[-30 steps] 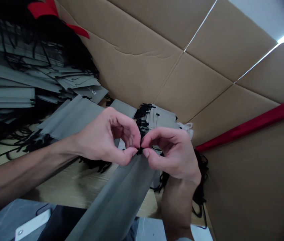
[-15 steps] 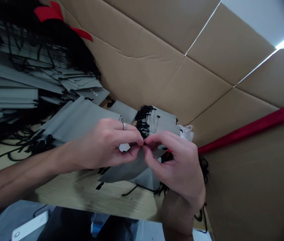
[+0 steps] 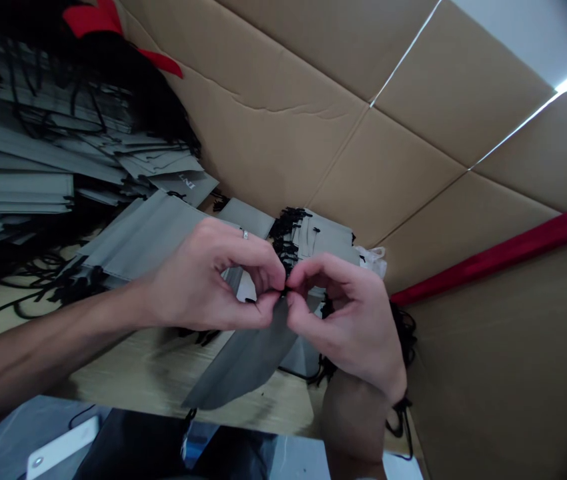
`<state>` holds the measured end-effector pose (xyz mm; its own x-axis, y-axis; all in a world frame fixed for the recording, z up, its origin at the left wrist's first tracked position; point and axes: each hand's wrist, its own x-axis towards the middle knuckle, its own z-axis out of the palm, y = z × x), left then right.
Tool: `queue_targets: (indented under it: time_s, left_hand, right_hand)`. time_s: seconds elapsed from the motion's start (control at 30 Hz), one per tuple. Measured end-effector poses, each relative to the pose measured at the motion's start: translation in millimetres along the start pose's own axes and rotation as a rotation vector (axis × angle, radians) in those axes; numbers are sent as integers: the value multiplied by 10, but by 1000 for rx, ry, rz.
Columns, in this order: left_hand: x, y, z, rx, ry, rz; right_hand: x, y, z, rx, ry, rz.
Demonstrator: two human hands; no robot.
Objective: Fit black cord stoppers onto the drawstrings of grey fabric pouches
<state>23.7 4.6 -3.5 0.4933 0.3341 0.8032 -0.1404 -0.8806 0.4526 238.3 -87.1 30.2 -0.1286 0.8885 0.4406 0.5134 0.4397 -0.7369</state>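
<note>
My left hand (image 3: 213, 277), with a ring on one finger, is closed in a pinch at the centre of the view. Thumb and fingertips of my right hand (image 3: 356, 323) pinch right beside it, the two hands almost touching. Between them is a small bit of black cord (image 3: 285, 291), mostly hidden by the fingers. From this spot a grey drawstring pouch (image 3: 248, 367) hangs down over the front part of the table, its lower corner near the edge. Behind the hands lies a pile of similar grey pouches (image 3: 326, 237) with black cord ends.
Stacked grey pouches with black cords (image 3: 18, 193) fill the left side. More grey pouches (image 3: 148, 230) lie behind my left hand. Cardboard walls (image 3: 283, 133) rise at the back and right, with a red strip (image 3: 503, 257) along the right. Below the wooden tabletop (image 3: 128, 373) is a white object (image 3: 63, 447).
The grey pouch has swung down and towards me, now hanging lower past the table edge. My left hand has turned slightly and its fingers are more arched; both hands still pinch together.
</note>
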Motion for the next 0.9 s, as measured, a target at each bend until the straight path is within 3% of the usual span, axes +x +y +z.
queue_targets:
  time_s: [0.17, 0.23, 0.33, 0.5, 0.63, 0.9]
  left_hand:
    - [45, -13, -17, -320, -81, -235]
    - [69, -45, -29, -372, -110, -260]
    - [81, -90, -51, -244, -111, -172]
    - [11, -74, -83, 184, -67, 110]
    - [-50, -46, -81, 379, -108, 267]
    - [-103, -162, 57, 459, -37, 208]
  right_hand:
    - [82, 29, -26, 230, -94, 73]
    - [115, 50, -38, 281, -124, 92]
    - [130, 65, -47, 269, -94, 131]
    - [56, 18, -39, 42, -2, 150]
    - [-4, -10, -36, -88, 6, 129]
    - [9, 51, -22, -223, 33, 33]
